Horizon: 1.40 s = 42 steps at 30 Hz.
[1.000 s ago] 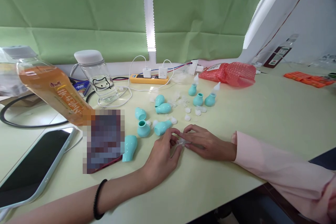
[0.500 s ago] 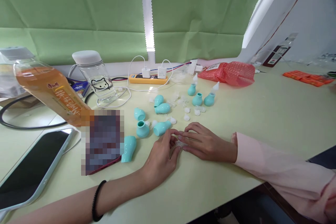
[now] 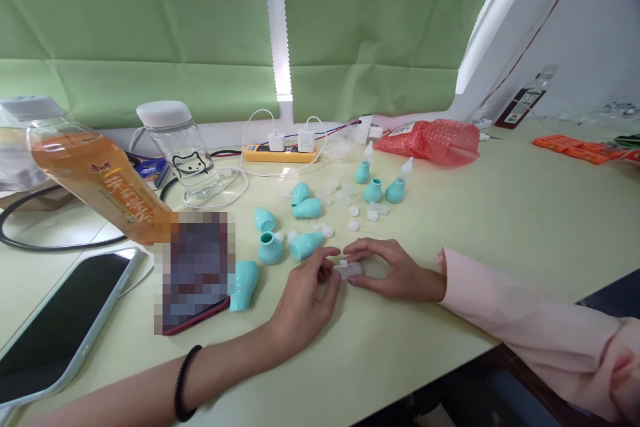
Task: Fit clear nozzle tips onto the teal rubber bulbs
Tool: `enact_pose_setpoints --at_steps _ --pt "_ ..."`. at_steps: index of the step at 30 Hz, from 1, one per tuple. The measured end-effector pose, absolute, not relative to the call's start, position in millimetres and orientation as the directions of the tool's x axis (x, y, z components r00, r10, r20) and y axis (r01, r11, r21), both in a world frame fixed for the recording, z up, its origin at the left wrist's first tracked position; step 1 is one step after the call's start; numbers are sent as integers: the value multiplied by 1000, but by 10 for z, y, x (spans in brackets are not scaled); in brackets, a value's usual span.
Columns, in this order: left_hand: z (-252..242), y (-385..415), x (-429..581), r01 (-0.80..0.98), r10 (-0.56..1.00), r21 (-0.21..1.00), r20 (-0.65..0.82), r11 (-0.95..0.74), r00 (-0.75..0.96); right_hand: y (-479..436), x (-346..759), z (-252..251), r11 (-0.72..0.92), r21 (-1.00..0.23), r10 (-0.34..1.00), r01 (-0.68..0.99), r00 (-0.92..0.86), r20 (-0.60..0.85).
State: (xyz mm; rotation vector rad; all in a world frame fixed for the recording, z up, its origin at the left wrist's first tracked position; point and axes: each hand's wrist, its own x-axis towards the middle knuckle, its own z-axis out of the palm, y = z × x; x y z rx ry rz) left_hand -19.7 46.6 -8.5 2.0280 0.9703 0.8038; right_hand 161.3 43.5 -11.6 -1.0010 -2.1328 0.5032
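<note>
A small translucent plastic piece [image 3: 349, 271] lies between my two hands on the pale table. My left hand [image 3: 307, 293] pinches its left end between thumb and fingers. My right hand [image 3: 393, 270] is at its right side, the thumb near the lower edge and the fingers arched above, spread apart from the thumb. Behind the hands lie several turquoise bulbs, among them one on its side [image 3: 307, 245] and an upright one [image 3: 271, 248]. Small clear caps [image 3: 353, 224] are scattered near them. Two bulbs at the back have clear nozzles [image 3: 407, 165].
Phones [image 3: 65, 320] and an orange drink bottle [image 3: 100, 180] are on the left. A clear bottle [image 3: 190, 160], a yellow power strip [image 3: 280, 155] and a red bubble-wrap bag [image 3: 430, 141] stand along the back. An orange packet [image 3: 575, 147] lies far right.
My right hand's fingers have lifted and parted from its thumb, uncovering the clear piece. My left hand has hardly moved. The whole view has shifted slightly.
</note>
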Motion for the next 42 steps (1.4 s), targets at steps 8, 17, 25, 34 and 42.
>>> enact_pose_setpoints --at_steps 8,17,25,34,42 --pt "-98 486 -199 346 825 823 237 -451 513 367 1597 -63 410 -802 892 435 -377 251" --pt "-104 484 -215 327 817 828 242 -456 524 385 1608 -51 404 -825 879 396 -419 229" --pt "-85 470 -200 317 828 841 239 -438 508 416 1635 -22 508 -786 823 353 -468 322" --pt "-117 425 -218 190 817 898 250 -396 520 867 1763 77 682 -329 695 653 -437 572" --pt "-73 412 -199 291 812 847 244 -445 530 989 1393 98 747 -61 638 662 -686 350"
